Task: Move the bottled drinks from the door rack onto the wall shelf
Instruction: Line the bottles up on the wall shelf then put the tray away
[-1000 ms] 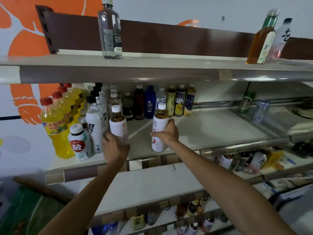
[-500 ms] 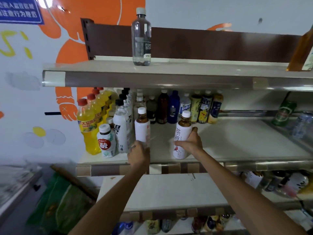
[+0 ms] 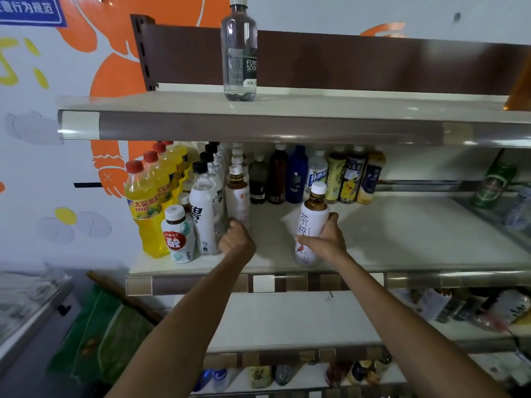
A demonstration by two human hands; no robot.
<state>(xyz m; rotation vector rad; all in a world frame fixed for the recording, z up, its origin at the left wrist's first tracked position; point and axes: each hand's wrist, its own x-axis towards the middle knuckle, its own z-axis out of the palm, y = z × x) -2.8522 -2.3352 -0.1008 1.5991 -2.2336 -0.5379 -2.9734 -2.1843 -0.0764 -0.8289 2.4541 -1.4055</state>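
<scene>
My right hand grips a white-labelled tea bottle with a white cap; it stands near the front of the middle wall shelf. My left hand is closed around the base of a second white tea bottle, which stands beside the rows of bottles at the shelf's left. My left fingers are hidden behind the hand. The door rack is out of view.
Yellow soda bottles, white bottles and a small white bottle with a red label crowd the shelf's left. Mixed bottles line the back. A clear soda bottle stands on the top shelf. Green cans are at right.
The view has swung left and slightly nearer the shelf. Both hands stay on their bottles; the right-hand bottle sits a little further right of the left one.
</scene>
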